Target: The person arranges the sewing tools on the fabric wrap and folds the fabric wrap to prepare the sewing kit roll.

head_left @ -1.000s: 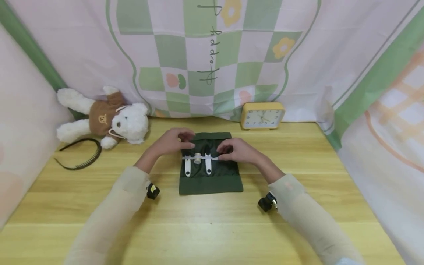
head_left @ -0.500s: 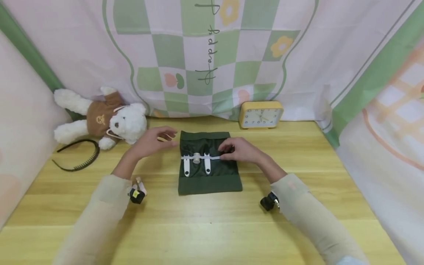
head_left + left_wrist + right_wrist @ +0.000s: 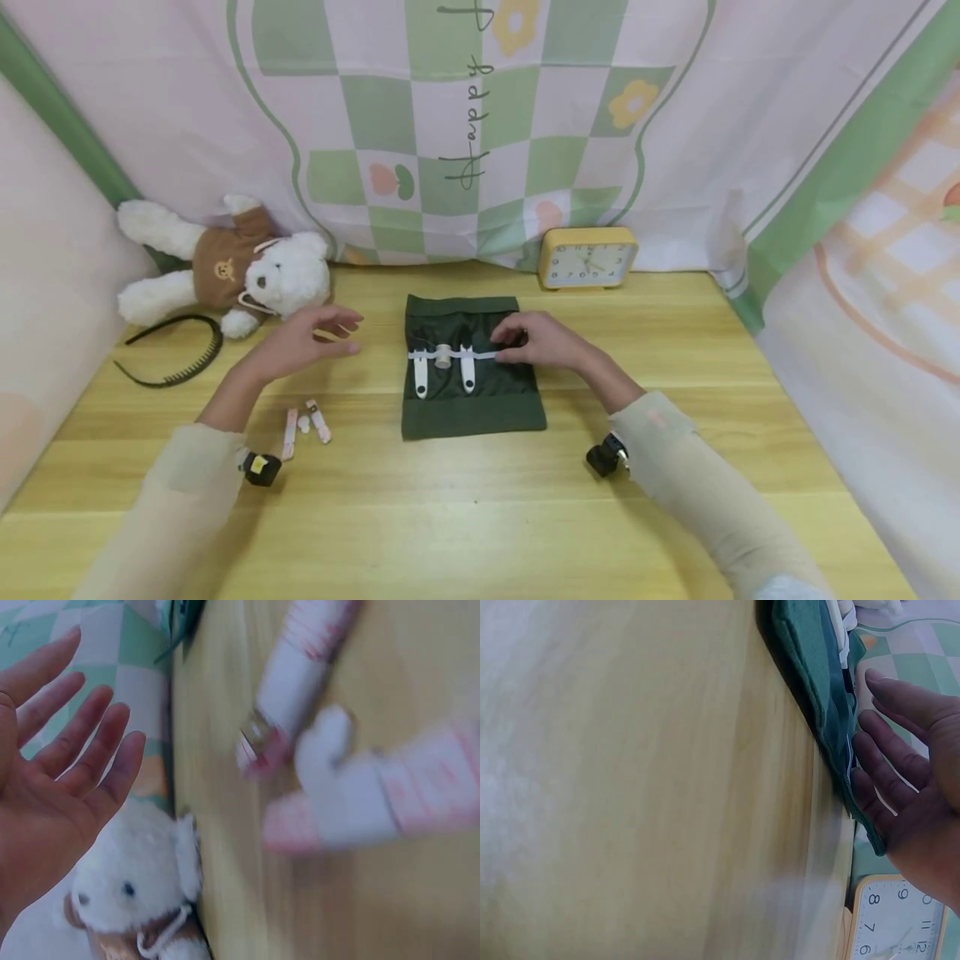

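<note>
An unfolded dark green fabric pouch (image 3: 474, 417) lies mid-table. Its white elastic strap (image 3: 485, 356) crosses over two slim white tools with black upper ends, the left tool (image 3: 421, 379) and the right tool (image 3: 468, 375), and a small pale thread spool (image 3: 443, 357) between them. My right hand (image 3: 542, 340) hovers over the pouch's right side, fingers loosely bent and apart, thumb near the strap's end. To the left, my left hand (image 3: 306, 340) is in the air holding nothing, fingers spread in the left wrist view. Two pink-and-white strips (image 3: 289, 433) and a small white piece (image 3: 303, 424) lie nearby.
A white plush dog (image 3: 281, 279) in a brown top lies at the back left, with a black toothed headband (image 3: 213, 346) in front of it. A yellow-framed clock (image 3: 587, 258) stands at the back right. Printed curtains (image 3: 420, 117) enclose the table's back and sides.
My left hand has moved away from the pouch to the left, and the pink-and-white strips have come into view beside its forearm. The right hand stays over the pouch's right side.
</note>
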`<state>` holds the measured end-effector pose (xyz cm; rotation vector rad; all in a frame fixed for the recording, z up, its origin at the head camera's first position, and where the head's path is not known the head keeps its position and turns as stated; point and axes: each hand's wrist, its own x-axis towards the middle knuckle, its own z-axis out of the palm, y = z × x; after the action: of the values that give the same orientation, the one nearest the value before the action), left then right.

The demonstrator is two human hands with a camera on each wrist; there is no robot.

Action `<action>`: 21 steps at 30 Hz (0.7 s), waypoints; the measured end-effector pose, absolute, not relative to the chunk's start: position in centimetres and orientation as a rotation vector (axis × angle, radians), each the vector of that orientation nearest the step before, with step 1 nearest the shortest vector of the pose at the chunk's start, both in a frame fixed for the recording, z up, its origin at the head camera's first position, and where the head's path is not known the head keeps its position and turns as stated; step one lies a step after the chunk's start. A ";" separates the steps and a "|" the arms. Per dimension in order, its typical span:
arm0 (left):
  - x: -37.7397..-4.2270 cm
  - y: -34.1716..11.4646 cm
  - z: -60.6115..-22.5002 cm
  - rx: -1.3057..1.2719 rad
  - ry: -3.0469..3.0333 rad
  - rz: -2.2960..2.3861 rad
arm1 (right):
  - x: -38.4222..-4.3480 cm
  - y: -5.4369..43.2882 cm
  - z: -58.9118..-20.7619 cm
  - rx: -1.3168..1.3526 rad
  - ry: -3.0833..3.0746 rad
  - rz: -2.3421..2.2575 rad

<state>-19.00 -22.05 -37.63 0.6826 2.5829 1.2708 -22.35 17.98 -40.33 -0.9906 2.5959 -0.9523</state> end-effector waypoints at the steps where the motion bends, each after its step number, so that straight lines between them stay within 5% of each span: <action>1: -18.8 -22.4 -37.7 0.677 2.585 1.270 | -22.4 18.0 -40.3 -0.990 2.600 -0.948; 21: -15.0 -29.1 -39.7 0.684 2.392 1.157 | -22.3 17.7 -40.6 -0.976 2.594 -0.965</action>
<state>-15.03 -29.12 -39.67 0.6840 2.3922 1.1574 -22.32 17.68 -40.61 -0.9756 2.5935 -0.9651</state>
